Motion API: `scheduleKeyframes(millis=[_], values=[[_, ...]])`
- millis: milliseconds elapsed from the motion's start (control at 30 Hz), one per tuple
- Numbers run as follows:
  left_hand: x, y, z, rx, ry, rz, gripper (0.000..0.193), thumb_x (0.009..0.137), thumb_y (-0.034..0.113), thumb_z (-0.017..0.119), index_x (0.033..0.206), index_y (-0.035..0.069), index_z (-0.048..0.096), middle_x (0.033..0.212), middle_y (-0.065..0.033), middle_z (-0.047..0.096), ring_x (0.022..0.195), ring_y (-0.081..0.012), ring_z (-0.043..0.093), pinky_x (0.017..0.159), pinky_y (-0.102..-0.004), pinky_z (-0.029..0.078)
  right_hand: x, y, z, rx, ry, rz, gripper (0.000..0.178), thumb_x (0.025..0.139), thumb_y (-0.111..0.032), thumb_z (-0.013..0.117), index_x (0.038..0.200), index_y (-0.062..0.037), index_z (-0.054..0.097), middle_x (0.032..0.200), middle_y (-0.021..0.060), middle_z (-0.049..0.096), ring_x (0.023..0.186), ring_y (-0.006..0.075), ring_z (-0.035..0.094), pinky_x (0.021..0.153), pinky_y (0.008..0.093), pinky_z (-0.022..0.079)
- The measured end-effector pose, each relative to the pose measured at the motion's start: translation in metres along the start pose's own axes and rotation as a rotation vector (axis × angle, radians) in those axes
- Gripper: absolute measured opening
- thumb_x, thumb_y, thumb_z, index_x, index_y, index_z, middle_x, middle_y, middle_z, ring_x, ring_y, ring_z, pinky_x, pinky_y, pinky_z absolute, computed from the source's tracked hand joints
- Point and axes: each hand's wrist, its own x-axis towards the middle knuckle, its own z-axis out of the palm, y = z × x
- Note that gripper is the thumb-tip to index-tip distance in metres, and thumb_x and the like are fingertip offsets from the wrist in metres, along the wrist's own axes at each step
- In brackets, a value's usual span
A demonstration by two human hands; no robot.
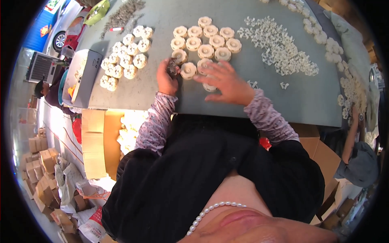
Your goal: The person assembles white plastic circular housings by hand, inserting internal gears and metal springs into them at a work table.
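My left hand point(166, 79) is closed around a clump of small dark metal pieces point(173, 67), whose exact kind I cannot make out. Beside its fingertips sits a cream wheel-shaped plastic part point(188, 71) with a hollow centre. My right hand point(229, 83) is stretched out, fingers spread, over the nearest of these parts and partly hides them; whether it touches them I cannot tell. Several more cream wheel-shaped parts point(206, 51) stand in rows just beyond both hands.
Knobbly cream round pieces point(126, 60) are grouped on the left. Small white forked plastic parts point(279, 48) are heaped on the right, and grey metal pieces point(123, 16) lie far left. Cardboard boxes point(95, 143) stand below the table point(300, 101). A co-worker's arm point(351, 131) reaches in at right.
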Motion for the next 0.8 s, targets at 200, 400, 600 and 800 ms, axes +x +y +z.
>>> scheduleKeyframes(millis=[200,400,600,800], values=[[-0.052,0.03,-0.019,-0.46,-0.361,-0.324,0.035,0.103,0.029,0.059,0.122,0.0,0.065,0.119,-0.0153,0.068,0.079,-0.0172,0.057,0.067,-0.0311,0.049,-0.086,0.005,-0.057,-0.058,0.013,0.389,0.05,0.09,-0.028,0.078,0.138,-0.0164,0.066,0.148,0.0121,0.059,0.136,0.0365,0.054,0.113,0.0444,0.045],[-0.111,0.023,0.007,-0.438,-0.511,-0.593,0.037,0.098,0.022,0.064,0.13,0.004,0.062,0.131,-0.0154,0.065,0.08,-0.0146,0.054,0.067,-0.0268,0.046,-0.119,0.037,-0.013,-0.261,0.297,0.594,0.04,0.088,-0.015,0.08,0.127,-0.0114,0.073,0.138,0.0151,0.065,0.123,0.0355,0.062,0.104,0.0432,0.051],[-0.122,0.016,0.051,-0.197,-0.759,-0.502,0.037,0.094,0.009,0.067,0.131,0.006,0.06,0.132,-0.0115,0.063,0.083,-0.012,0.06,0.07,-0.0278,0.052,-0.041,-0.046,0.014,1.324,0.269,0.652,0.035,0.099,-0.013,0.073,0.132,-0.0029,0.064,0.119,0.0073,0.07,0.102,0.0138,0.067,0.091,0.0302,0.056],[-0.116,0.022,0.06,0.253,-0.507,-0.288,0.038,0.091,-0.003,0.072,0.126,0.007,0.062,0.113,-0.0042,0.067,0.08,-0.0079,0.064,0.066,-0.0238,0.055,-0.044,-0.022,0.029,1.316,0.406,0.597,0.039,0.104,-0.004,0.062,0.142,0.0013,0.053,0.121,0.0113,0.069,0.104,0.0165,0.068,0.09,0.0313,0.058]])
